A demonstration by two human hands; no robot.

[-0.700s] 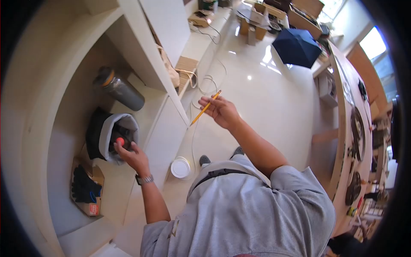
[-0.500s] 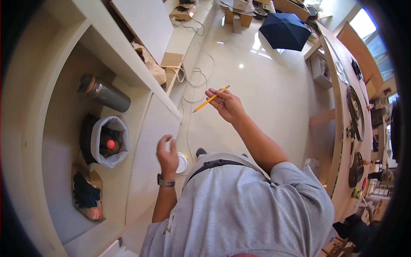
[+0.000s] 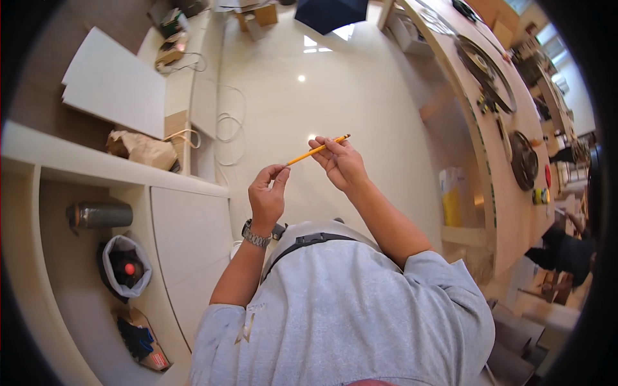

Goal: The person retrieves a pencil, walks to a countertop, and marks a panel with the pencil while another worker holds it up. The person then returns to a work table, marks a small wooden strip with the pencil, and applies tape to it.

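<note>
governing relation: the yellow pencil (image 3: 306,156) spans the gap between the two hands, its long axis slanting from the left hand (image 3: 265,196), nearer the body, to the right hand (image 3: 344,164) — farther forward and to the right. the right hand grasps the shaft between thumb and fingers, toward the far end; a short dark end projects just past these fingers. the left hand has its thumb and fingertips drawn together at the near end, and they appear to meet it; whether they pinch it cannot be told, as that end is hidden there. relative to the left hand, the pencil lies forward and to the right of the fingertips; relative to the right hand, the exposed shaft points left and slightly back toward the body. both hands are at the pencil, with the larger grip on the right. the pencil is held in the air over the pale floor (image 3: 277,103), forward of the belt buckle (image 3: 311,240). a metal-banded watch (image 3: 256,234) sits on the left wrist — well apart from the pencil.
</note>
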